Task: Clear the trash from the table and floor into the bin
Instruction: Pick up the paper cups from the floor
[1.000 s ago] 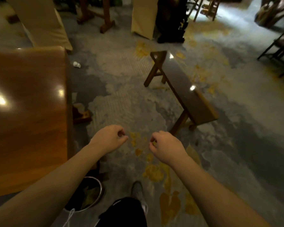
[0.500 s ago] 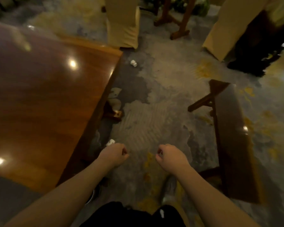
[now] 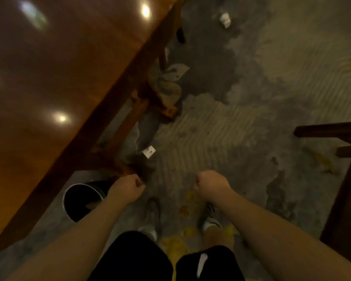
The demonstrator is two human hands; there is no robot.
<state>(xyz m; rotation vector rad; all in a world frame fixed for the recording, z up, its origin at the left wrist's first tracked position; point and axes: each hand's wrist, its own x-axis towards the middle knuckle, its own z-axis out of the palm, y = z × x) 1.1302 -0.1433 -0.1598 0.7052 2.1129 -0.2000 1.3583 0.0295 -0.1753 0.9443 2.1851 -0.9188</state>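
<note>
Both my left hand [image 3: 128, 186] and right hand [image 3: 210, 182] are loosely fisted, seemingly empty. I'd crouch for the small white paper scrap [image 3: 149, 151] at twelve o'clock (round metal bin [image 3: 69, 194] at nine).

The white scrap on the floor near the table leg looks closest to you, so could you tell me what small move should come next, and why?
Probably reach the left hand forward and down to the white scrap. It lies on the carpet just ahead of that hand, both hands look curled with nothing visible in them, and the bin stands right beside the left forearm for the drop. A second white piece lies farther off.
</note>
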